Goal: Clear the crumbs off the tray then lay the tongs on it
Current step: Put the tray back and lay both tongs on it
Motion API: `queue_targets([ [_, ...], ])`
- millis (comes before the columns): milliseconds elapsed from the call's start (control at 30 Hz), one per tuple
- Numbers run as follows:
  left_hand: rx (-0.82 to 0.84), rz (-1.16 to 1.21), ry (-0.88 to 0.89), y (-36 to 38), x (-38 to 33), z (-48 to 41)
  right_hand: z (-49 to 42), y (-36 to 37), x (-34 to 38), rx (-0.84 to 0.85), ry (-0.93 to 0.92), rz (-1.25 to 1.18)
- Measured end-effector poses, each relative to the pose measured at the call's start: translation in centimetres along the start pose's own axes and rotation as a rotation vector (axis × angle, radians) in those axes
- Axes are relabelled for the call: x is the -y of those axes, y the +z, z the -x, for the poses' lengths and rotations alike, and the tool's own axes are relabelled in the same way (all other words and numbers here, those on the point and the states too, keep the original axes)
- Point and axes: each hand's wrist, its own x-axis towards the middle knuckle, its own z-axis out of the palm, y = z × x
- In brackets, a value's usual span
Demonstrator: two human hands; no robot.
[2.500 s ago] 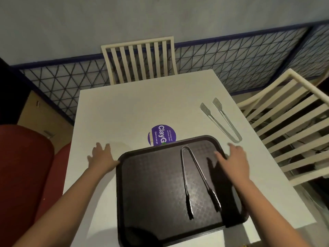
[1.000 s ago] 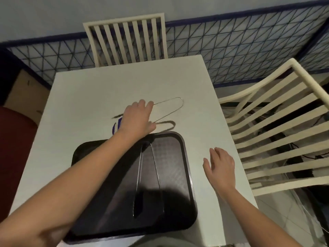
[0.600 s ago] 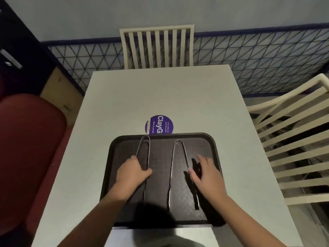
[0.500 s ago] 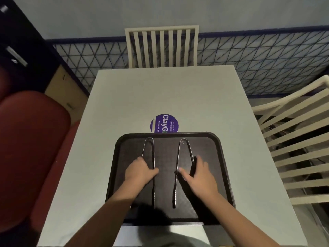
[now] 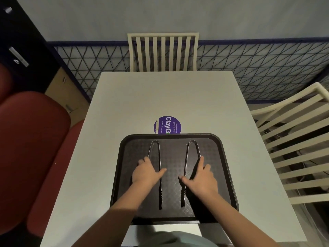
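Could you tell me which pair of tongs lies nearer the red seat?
The left tongs, touched by the left hand; the other pair lies under the right hand.

Two bare forearms (image 5: 114,216), left hand (image 5: 145,173), right hand (image 5: 200,177) — pale grey-green garment (image 5: 178,238), only a strip showing

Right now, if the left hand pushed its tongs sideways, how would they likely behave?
The left tongs look like thin bent metal, so probably light and springy. Lying flat, they should slide, not roll. The textured tray may add drag.
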Motion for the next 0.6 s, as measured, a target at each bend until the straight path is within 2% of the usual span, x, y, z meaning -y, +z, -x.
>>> queue_targets([
  [167, 0.042, -0.059, -0.005, 1.0, 0.9, 1.6, 0.6, -0.2, -0.5, 0.013, 0.003, -0.005],
  [600, 0.077, -0.039, 0.004, 1.5, 0.4, 2.9, 1.7, -0.8, -0.5, 0.052, -0.001, 0.005],
])
